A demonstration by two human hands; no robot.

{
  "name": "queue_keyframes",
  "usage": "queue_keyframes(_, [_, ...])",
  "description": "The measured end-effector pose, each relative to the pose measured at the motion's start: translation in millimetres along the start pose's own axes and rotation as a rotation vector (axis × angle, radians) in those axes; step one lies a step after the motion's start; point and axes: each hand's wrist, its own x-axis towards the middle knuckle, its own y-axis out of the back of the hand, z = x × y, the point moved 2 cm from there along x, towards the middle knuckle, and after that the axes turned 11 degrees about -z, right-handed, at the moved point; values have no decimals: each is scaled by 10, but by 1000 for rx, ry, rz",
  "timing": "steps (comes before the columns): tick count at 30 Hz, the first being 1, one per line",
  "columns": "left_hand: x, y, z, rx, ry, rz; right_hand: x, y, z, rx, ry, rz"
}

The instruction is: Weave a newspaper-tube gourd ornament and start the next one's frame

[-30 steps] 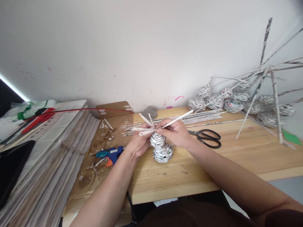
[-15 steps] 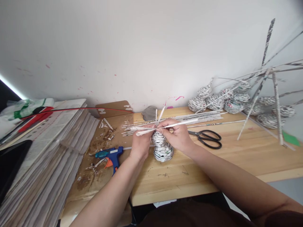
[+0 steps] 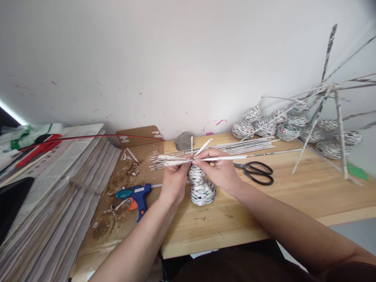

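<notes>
A gourd-shaped woven paper piece (image 3: 202, 192) is held upright near the table's front, with several paper strips (image 3: 204, 146) fanning out of its narrow top. My left hand (image 3: 174, 181) pinches the strips at the left side of that top. On the right side, my right hand (image 3: 221, 170) has its thumb and fingers closed on a long white paper strip (image 3: 235, 157) that points to the right. The fingertips of both hands nearly meet at the neck. Parts of the upper bulb are hidden by the fingers.
Black scissors (image 3: 258, 172) lie right of my hands, beyond them paper sticks (image 3: 249, 145). A blue glue gun (image 3: 140, 197) and paper scraps are left, beside a newspaper stack (image 3: 73, 188). Woven gourds (image 3: 268, 126) and a stick frame (image 3: 340, 129) stand at the right.
The long strip in my right hand has swung from slanting upward to nearly level. The woven piece's lower bulb has tipped slightly toward me. The view has shifted a little.
</notes>
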Motion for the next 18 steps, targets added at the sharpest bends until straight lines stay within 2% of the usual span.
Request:
queue_keyframes(9, [22, -14, -12, -180, 99, 33, 0, -28, 81, 74, -96, -15])
queue_keyframes(18, [67, 52, -42, -301, 208, 63, 36, -26, 164, 240, -156, -116])
